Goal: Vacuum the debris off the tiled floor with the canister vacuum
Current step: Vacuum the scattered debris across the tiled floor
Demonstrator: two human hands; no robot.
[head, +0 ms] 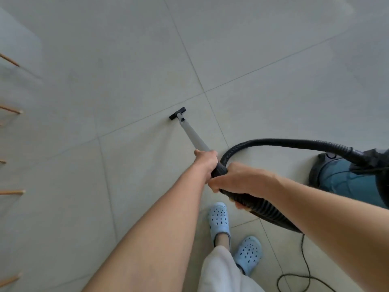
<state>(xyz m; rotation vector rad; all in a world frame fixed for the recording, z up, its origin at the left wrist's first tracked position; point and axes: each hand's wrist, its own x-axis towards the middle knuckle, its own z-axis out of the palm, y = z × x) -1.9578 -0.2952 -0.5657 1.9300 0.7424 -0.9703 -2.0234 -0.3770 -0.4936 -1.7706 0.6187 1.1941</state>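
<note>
Two hands on it: left hand [207, 160] grips the wand [194, 137], right hand [237, 181] clutches the hose [273, 142]. Nozzle [177, 113] sits on the tiled floor [126, 70] ahead; canister vacuum [345, 178] just right. Risk: the cord [303, 260] trailing beneath could snag a foot.

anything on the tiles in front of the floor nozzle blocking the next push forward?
Nothing visible. The tiled floor ahead of the floor nozzle is bare; the wooden legs stand far to the left, the canister and cord behind.
</note>
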